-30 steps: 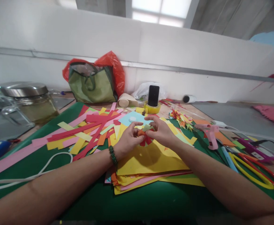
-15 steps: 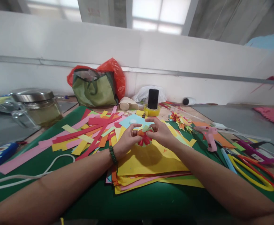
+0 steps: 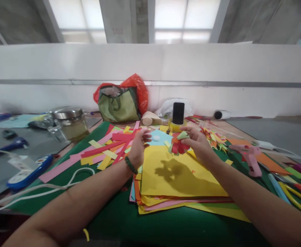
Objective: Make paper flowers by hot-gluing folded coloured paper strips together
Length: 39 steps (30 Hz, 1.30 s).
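Right hand [image 3: 199,144] pinches the red-and-green paper flower [image 3: 180,147] above the yellow sheets [image 3: 153,185]; left hand [image 3: 138,147] looks empty, fingers spread, near paper strips [image 3: 122,137]. Risk: one-sided pinch could crease or loosen it if squeezed; left hand could drag them askew

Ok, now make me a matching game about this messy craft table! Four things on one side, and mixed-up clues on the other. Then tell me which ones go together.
Things
1. raised paper bunch
2. glue gun
3. phone
4. bag with a handle

Clues
A. black and standing up
B. olive green, in front of red plastic
C. held in the fingers of the right hand
D. pink, to the right of the yellow paper stack

Right pairs: 1-C, 2-D, 3-A, 4-B
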Each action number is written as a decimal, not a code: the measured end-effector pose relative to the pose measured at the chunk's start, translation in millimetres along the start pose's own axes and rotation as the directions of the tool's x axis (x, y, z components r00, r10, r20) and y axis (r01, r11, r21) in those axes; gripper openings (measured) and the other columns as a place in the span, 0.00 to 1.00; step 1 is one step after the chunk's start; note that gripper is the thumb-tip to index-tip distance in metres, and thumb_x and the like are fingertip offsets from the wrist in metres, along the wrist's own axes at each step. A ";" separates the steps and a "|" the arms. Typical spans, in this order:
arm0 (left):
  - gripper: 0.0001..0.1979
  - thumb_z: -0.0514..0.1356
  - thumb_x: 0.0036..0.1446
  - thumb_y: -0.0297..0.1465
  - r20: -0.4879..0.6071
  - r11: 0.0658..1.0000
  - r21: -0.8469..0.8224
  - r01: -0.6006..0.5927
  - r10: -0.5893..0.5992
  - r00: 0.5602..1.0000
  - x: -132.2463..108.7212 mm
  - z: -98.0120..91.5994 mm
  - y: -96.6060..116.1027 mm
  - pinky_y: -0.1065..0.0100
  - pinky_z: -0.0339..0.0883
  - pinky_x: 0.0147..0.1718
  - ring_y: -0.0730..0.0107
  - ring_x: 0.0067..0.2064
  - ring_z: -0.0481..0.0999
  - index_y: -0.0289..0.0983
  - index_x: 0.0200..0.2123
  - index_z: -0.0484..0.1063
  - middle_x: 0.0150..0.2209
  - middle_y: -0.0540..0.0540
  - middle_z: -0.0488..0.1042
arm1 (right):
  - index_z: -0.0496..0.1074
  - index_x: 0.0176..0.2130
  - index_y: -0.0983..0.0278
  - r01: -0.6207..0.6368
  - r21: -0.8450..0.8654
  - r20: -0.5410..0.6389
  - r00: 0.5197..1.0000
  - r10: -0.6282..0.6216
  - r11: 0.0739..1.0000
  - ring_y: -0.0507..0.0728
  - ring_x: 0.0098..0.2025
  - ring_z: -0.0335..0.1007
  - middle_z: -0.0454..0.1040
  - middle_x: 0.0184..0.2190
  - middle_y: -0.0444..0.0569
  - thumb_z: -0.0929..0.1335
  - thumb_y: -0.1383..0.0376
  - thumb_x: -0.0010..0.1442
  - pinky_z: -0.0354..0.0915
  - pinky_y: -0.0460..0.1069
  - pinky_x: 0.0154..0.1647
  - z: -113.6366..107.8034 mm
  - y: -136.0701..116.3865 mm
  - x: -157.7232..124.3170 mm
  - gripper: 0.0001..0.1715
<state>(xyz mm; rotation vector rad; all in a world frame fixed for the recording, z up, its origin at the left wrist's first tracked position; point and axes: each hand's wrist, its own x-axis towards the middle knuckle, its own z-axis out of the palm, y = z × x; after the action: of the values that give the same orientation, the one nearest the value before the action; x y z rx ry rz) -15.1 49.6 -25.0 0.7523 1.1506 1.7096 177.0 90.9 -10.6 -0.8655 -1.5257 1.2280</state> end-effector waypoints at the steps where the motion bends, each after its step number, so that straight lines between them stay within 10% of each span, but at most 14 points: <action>1: 0.15 0.58 0.46 0.40 0.077 0.998 0.062 0.009 -0.014 0.997 -5.4 2.0 -3.8 0.70 0.59 0.33 0.71 0.32 0.70 0.37 0.35 0.71 0.30 0.49 0.72 | 0.65 0.43 0.63 -0.018 -0.039 0.045 0.999 0.019 0.999 0.54 0.28 0.68 0.73 0.27 0.43 0.69 0.65 0.38 0.62 0.49 0.29 2.2 0.9 -2.0 0.28; 7: 0.14 0.63 0.40 0.30 0.487 0.987 0.159 0.010 -0.088 0.869 -28.3 9.9 -22.2 0.65 0.62 0.41 0.66 0.37 0.72 0.36 0.34 0.72 0.32 0.48 0.74 | 0.65 0.44 0.64 0.007 -0.174 0.185 0.982 0.026 0.985 0.56 0.28 0.71 0.74 0.27 0.44 0.69 0.63 0.41 0.64 0.50 0.29 7.4 7.2 -7.1 0.28; 39: 0.08 0.63 0.41 0.34 0.427 0.912 0.409 -0.022 -0.170 0.888 -24.5 6.6 -9.8 0.72 0.59 0.25 0.73 0.25 0.67 0.35 0.21 0.70 0.22 0.50 0.71 | 0.64 0.46 0.64 0.021 -0.329 0.218 0.975 0.054 0.944 0.50 0.24 0.64 0.67 0.21 0.36 0.66 0.72 0.43 0.58 0.44 0.25 17.8 9.7 -8.5 0.27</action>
<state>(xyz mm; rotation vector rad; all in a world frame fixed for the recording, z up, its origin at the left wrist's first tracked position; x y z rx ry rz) 3.7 31.0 -31.5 1.2711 1.1847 1.1426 162.0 80.3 -22.7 -0.9810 -1.9491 1.1283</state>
